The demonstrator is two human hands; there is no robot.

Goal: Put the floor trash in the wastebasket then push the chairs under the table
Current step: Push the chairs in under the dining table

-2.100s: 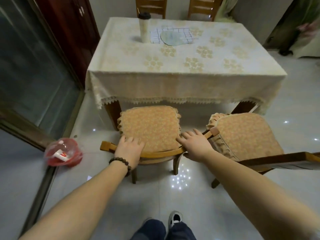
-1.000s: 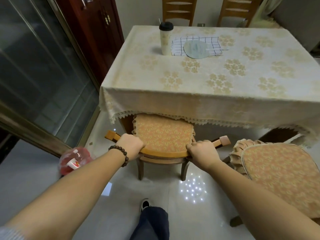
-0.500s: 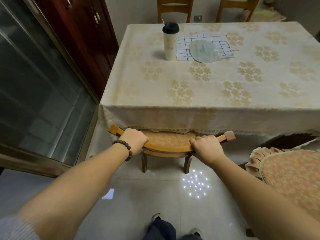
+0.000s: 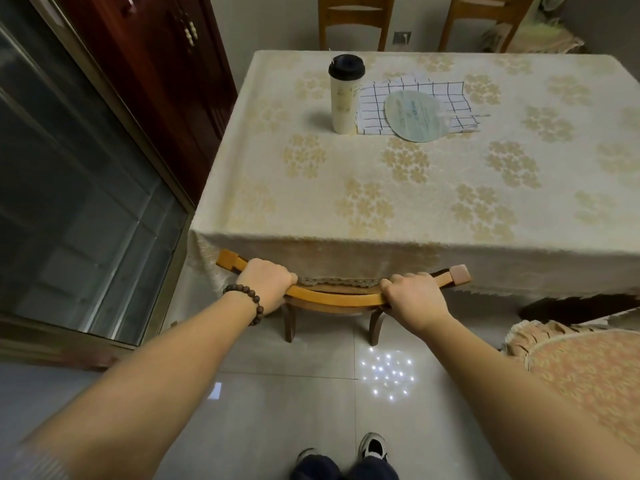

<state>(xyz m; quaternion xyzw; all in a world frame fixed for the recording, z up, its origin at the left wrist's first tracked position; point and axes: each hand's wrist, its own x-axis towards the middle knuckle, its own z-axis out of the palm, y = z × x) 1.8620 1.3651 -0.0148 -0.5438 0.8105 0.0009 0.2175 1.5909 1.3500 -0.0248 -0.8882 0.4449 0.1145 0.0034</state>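
Note:
A wooden chair (image 4: 337,299) stands tucked under the table (image 4: 398,202), its seat hidden by the cream flowered tablecloth; only its curved backrest and two rear legs show. My left hand (image 4: 270,284) grips the left part of the backrest. My right hand (image 4: 414,297) grips the right part. A second chair (image 4: 585,368) with an orange cushion stands out from the table at the lower right. The wastebasket and any floor trash are out of view.
On the table stand a tall cup with a black lid (image 4: 344,95), a checked cloth (image 4: 412,102) and a round fan (image 4: 415,116). Two more chairs (image 4: 353,19) stand at the far side. A glass sliding door (image 4: 69,202) and a dark red cabinet (image 4: 156,74) flank the left.
Both hands have pushed the chair forward until its cushion went under the tablecloth. I have stepped closer, and the red bag on the floor at the left has left the view.

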